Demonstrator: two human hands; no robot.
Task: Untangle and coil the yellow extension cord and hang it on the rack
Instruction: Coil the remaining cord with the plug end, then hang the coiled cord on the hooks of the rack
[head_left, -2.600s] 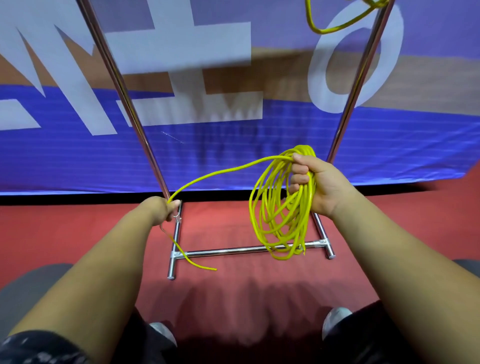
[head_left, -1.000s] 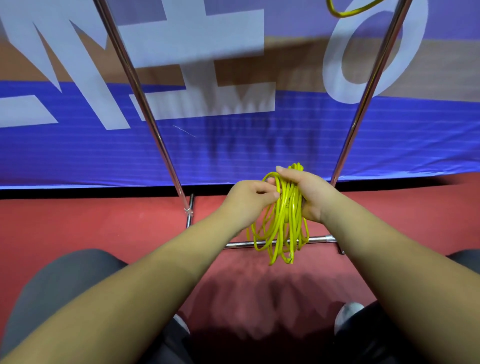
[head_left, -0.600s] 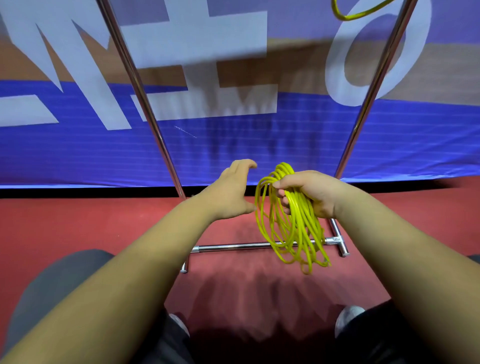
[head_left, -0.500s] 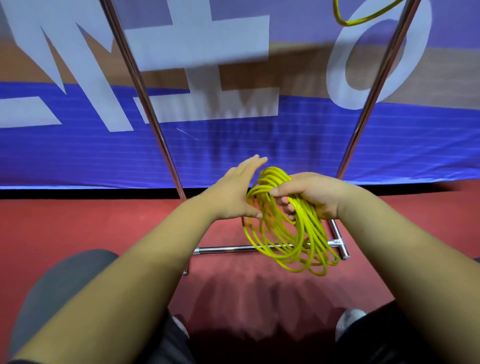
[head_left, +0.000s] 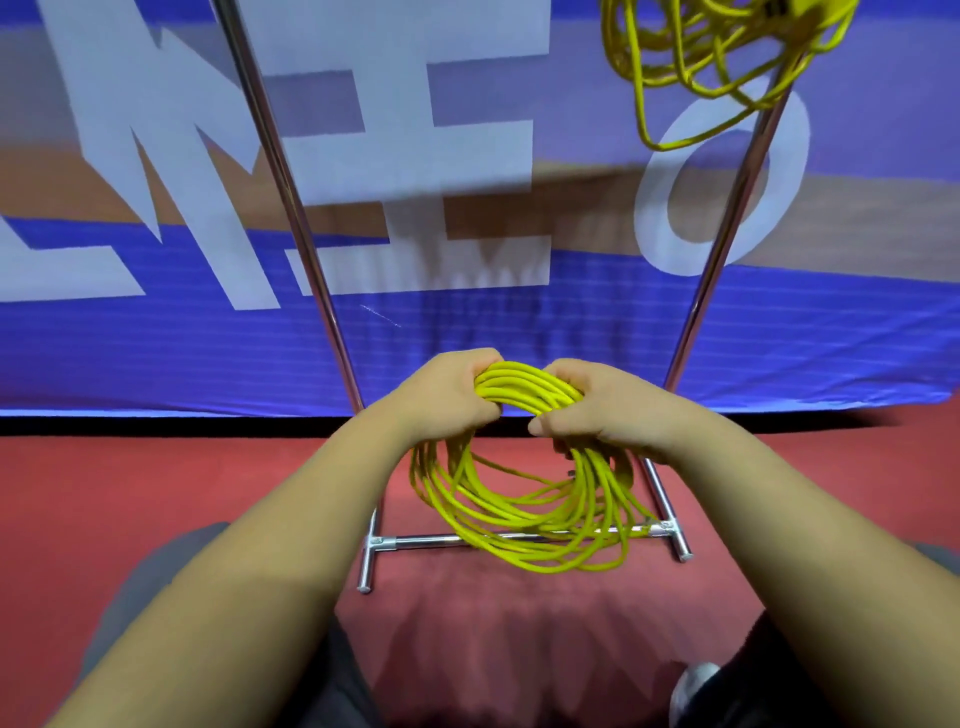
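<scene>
Rack tubes are showing as polished chrome metal, glossy and reflecting light. Yellow extension cord is looking smooth, with a plastic jacket and a slight sheen. Banner is reading as printed cloth or vinyl, finely ribbed, matt. Red floor is appearing matt, carpet-like.

The coiled extension cord is a bright, plain yellow, and the second cord bundle hanging at the top right is the same yellow. The rack is shiny silver metal on a dull red floor, in front of a banner that is deep blue with fine horizontal lines below, tan-brown across the middle and pale violet on top, crossed by large whitish letters. A black strip runs under the banner, and a light grey shoe shows beside dark trousers.
</scene>
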